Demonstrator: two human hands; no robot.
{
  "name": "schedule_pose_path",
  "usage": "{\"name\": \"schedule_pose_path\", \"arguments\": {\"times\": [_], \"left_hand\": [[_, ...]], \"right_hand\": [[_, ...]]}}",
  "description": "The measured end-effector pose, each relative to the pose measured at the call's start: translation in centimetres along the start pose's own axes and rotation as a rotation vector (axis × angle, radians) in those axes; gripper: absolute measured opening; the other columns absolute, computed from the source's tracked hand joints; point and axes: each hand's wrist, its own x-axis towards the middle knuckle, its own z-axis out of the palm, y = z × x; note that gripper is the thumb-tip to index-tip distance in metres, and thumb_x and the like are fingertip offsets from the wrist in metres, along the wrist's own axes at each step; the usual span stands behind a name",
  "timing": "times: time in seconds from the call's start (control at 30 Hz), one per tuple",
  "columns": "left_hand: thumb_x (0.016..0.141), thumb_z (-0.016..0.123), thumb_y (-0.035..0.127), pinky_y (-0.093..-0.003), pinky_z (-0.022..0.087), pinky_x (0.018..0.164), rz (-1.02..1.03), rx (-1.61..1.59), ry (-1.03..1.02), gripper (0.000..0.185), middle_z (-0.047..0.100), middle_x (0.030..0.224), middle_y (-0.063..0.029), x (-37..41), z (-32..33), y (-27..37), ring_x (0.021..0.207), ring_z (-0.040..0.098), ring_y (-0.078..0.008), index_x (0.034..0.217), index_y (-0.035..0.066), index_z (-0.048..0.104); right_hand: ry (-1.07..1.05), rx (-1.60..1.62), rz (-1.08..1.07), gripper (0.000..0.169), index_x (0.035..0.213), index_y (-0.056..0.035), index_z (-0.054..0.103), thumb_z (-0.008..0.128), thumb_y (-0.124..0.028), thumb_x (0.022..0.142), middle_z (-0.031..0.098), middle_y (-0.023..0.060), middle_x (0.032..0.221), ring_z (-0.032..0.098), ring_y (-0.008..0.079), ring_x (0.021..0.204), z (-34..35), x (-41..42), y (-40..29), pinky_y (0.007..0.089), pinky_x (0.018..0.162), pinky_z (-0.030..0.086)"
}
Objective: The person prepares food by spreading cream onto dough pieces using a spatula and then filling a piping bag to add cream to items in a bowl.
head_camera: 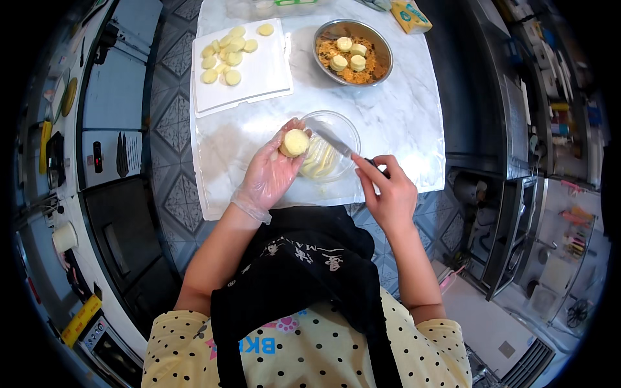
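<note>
My left hand (pixel 270 173), in a clear plastic glove, holds a round pale-yellow cake piece (pixel 296 142) up on its fingers. It is above the left rim of a clear bowl (pixel 358 140). Smeared pale-yellow cream (pixel 321 157) lies in that bowl. My bare right hand (pixel 390 194) grips a metal spreading knife (pixel 335 141) by its dark handle. The blade passes over the bowl and points toward the cake piece. Whether the blade touches the cream or the glove cannot be told.
On the marble-patterned tabletop (pixel 407 116), a white board (pixel 262 92) at far left carries several cake rounds (pixel 234 58). Several cake pieces (pixel 358 63) sit on orange-brown crumbs, probably meat floss, in a steel bowl (pixel 378 77). A yellow packet (pixel 411 17) lies at the far right corner.
</note>
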Motion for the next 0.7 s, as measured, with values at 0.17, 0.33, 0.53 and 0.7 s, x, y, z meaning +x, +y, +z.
{"name": "schedule_pose_path", "arguments": {"times": [0.17, 0.33, 0.53, 0.7], "left_hand": [[0.101, 0.042, 0.027, -0.0404, 0.038, 0.110, -0.013, -0.088, 0.073, 0.048, 0.040, 0.146, -0.0138, 0.0, 1.1, -0.2, 0.136, 0.037, -0.0309, 0.141, 0.001, 0.037], [0.099, 0.039, 0.050, -0.0417, 0.037, 0.110, -0.057, -0.185, -0.060, 0.065, 0.038, 0.147, -0.0151, 0.5, 0.6, 0.0, 0.138, 0.035, -0.0319, 0.141, 0.000, 0.037], [0.097, 0.039, 0.057, -0.0416, 0.034, 0.112, -0.026, -0.151, 0.010, 0.072, 0.037, 0.149, -0.0150, 0.4, 2.1, -0.5, 0.138, 0.035, -0.0318, 0.141, 0.000, 0.037], [0.097, 0.040, 0.056, -0.0406, 0.032, 0.113, 0.022, -0.155, 0.005, 0.071, 0.036, 0.150, -0.0150, 0.4, 1.3, 0.2, 0.138, 0.035, -0.0305, 0.142, 0.000, 0.036]], "right_hand": [[0.067, -0.019, -0.147, 0.030, 0.109, -0.0242, 0.072, 0.070, -0.013, 0.081, 0.059, 0.0011, 0.082, 0.057, 0.0186, 0.054, 0.7, 0.6, 0.4, 0.0316, 0.048, 0.046], [-0.128, 0.198, -0.072, 0.032, 0.112, -0.0230, 0.072, 0.070, -0.010, 0.082, 0.062, 0.0017, 0.082, 0.059, 0.0178, 0.052, -0.9, -1.0, -2.5, 0.0311, 0.048, 0.047], [-0.171, 0.050, -0.077, 0.034, 0.116, -0.0253, 0.068, 0.066, -0.012, 0.085, 0.060, 0.0024, 0.083, 0.063, 0.0223, 0.061, 1.7, -1.5, -4.0, 0.0338, 0.051, 0.051], [-0.375, 0.675, 0.089, 0.029, 0.115, -0.0165, 0.069, 0.065, -0.009, 0.087, 0.062, 0.0056, 0.081, 0.062, 0.0225, 0.065, 2.2, -2.8, -3.5, 0.0297, 0.059, 0.051]]}}
